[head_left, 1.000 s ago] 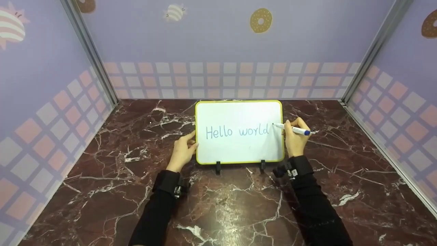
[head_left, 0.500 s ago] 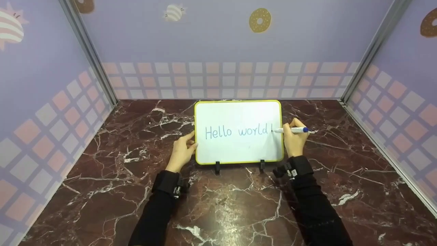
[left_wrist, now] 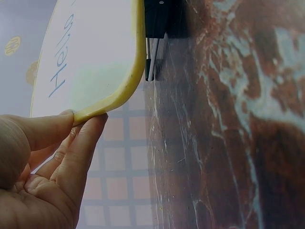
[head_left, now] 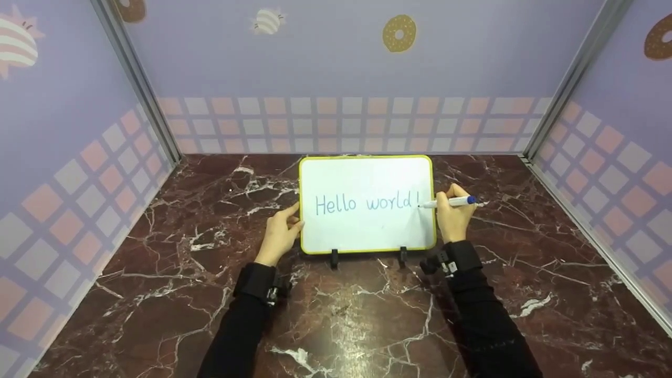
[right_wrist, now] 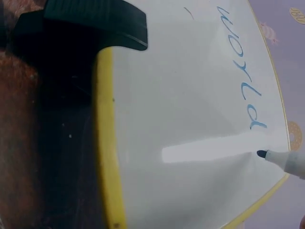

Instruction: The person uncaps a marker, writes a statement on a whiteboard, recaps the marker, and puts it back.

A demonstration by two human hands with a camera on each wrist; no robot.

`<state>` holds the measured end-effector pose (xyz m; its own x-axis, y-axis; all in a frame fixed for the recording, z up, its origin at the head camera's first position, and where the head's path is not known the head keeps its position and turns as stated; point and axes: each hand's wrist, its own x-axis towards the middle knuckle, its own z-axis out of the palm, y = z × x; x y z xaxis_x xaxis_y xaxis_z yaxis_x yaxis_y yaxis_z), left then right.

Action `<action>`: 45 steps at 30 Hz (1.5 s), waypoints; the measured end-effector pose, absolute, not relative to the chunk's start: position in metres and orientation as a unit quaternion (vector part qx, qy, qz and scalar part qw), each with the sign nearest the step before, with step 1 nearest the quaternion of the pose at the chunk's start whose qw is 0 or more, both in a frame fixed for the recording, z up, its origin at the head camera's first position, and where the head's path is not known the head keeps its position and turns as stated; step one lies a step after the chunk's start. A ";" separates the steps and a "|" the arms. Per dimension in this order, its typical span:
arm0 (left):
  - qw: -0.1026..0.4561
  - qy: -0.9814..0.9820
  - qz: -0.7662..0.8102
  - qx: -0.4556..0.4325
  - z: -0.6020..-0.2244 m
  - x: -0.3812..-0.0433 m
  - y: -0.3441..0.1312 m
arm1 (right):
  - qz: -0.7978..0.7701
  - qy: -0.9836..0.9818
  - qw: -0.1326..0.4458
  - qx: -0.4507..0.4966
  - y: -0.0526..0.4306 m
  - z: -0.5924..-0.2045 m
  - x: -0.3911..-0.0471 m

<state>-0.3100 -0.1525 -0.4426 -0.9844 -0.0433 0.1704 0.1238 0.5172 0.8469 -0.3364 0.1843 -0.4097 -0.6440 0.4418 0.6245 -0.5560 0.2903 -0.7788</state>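
Note:
A small whiteboard (head_left: 362, 231) with a yellow frame stands tilted back on a dark stand, bearing "Hello world!" in blue. My left hand (head_left: 280, 234) pinches the board's left edge; in the left wrist view its thumb (left_wrist: 50, 131) is on the front and the fingers are behind the yellow rim. At the right edge my right hand (head_left: 454, 215) grips a white marker (head_left: 446, 202) with a blue end. The marker's dark tip (right_wrist: 261, 153) is at the foot of the exclamation mark. Only a sliver of the right hand shows in the right wrist view.
Two black stand hooks (head_left: 334, 258) hold the board's lower edge. The table (head_left: 173, 304) is dark red marble with white veins. Purple walls with checks and doughnut pictures (head_left: 399, 33) enclose its back and sides.
My right hand has drawn the exclamation mark after "world", moving the marker tip downward from its top to its foot. The left hand keeps its pinch on the board.

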 end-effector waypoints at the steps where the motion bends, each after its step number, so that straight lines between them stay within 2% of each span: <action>1: 0.083 -0.867 -0.490 -0.022 -0.442 -0.310 -0.153 | 0.595 -0.684 0.421 0.041 0.184 -0.410 -0.337; 23: 0.098 -0.864 -0.493 -0.031 -0.443 -0.310 -0.151 | 0.630 -0.659 0.407 0.050 0.188 -0.409 -0.338; 31: 0.100 -0.866 -0.489 -0.039 -0.443 -0.309 -0.152 | 0.721 -0.564 0.397 0.065 0.203 -0.403 -0.349; 37: 0.098 -0.878 -0.467 -0.040 -0.441 -0.311 -0.156 | 0.814 -0.466 0.343 0.053 0.208 -0.397 -0.349; 43: 0.197 -0.932 -0.303 -0.014 -0.442 -0.310 -0.172 | 0.890 -0.360 0.277 0.030 0.213 -0.395 -0.351; 45: 0.211 -0.950 -0.230 0.017 -0.444 -0.308 -0.176 | 0.898 -0.349 0.266 0.025 0.215 -0.396 -0.351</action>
<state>-0.3083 -0.1759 -0.4436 -0.9101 -0.1299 0.3935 0.0641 0.8941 0.4434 -0.3507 0.2152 -0.3960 -0.8577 0.4601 0.2296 -0.4944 -0.6151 -0.6142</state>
